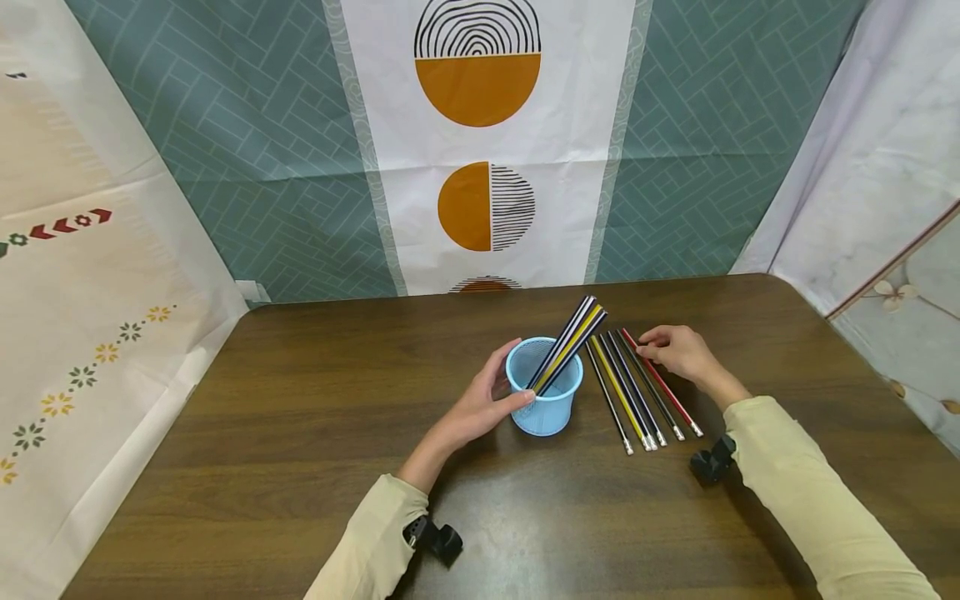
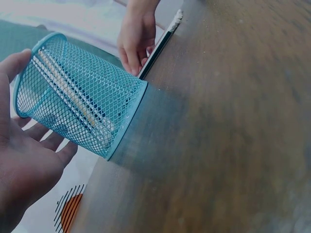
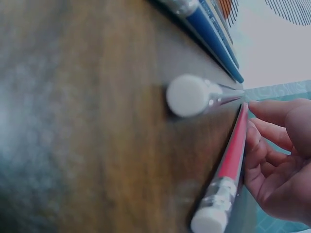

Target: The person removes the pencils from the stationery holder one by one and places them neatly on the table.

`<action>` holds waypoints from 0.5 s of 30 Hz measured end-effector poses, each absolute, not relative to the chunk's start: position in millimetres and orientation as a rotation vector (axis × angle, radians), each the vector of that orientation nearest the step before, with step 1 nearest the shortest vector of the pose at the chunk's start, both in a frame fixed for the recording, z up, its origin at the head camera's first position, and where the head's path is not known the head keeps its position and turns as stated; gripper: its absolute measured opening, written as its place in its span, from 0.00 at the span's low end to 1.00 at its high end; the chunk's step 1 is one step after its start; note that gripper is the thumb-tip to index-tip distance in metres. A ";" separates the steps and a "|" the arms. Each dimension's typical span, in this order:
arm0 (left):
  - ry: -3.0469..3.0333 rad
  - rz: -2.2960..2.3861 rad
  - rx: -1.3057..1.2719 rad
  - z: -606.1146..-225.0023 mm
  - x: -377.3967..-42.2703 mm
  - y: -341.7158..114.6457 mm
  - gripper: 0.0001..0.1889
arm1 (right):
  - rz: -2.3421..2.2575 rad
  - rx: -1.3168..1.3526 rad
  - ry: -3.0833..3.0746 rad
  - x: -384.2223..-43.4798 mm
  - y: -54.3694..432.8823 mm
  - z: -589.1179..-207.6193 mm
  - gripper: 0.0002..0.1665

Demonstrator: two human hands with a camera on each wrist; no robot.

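A light blue mesh pencil cup [image 1: 545, 412] stands on the table with several striped and yellow pencils [image 1: 567, 346] leaning to the right inside it. My left hand [image 1: 483, 404] grips its left side, thumb on the near rim and fingers round the back; the left wrist view shows the mesh cup [image 2: 82, 92] close up. Right of the cup, several pencils [image 1: 628, 392] lie side by side, eraser ends toward me. At the far end of the outermost, a red pencil [image 3: 233, 150], my right hand [image 1: 678, 354] has its fingertips; whether they pinch it is unclear.
The brown wooden table [image 1: 300, 417] extends around both hands. Patterned cloth [image 1: 300, 125] hangs behind its far edge, and light cloths hang at both sides. A black wrist camera [image 1: 435, 540] is worn on the left sleeve, another black camera [image 1: 712, 461] on the right.
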State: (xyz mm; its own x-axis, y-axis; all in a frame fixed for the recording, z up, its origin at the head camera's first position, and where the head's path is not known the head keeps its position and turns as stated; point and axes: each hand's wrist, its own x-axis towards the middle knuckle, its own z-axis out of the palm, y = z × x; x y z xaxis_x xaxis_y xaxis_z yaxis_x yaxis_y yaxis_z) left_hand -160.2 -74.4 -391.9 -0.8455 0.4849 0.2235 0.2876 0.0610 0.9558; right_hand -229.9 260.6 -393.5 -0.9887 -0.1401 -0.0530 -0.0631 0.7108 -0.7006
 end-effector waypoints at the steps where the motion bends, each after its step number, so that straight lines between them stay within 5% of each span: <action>1: 2.165 1.891 0.799 -392.0 -160.4 -74.4 0.38 | -1.154 -0.168 2.808 -229.9 260.9 -393.6 0.20; 15: 2.170 1.883 0.791 -393.1 -161.1 -74.4 0.38 | -1.341 -0.204 2.765 -222.8 260.0 -379.5 0.21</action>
State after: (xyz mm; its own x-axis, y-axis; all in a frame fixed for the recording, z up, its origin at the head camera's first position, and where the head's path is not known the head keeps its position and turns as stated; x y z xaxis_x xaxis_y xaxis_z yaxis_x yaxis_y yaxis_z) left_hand -161.1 -74.4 -393.1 -0.8471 0.4856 0.2160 0.2821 0.0664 0.9571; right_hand -222.8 260.0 -379.5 -0.9893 -0.1456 0.0022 -0.0919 0.6126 -0.7850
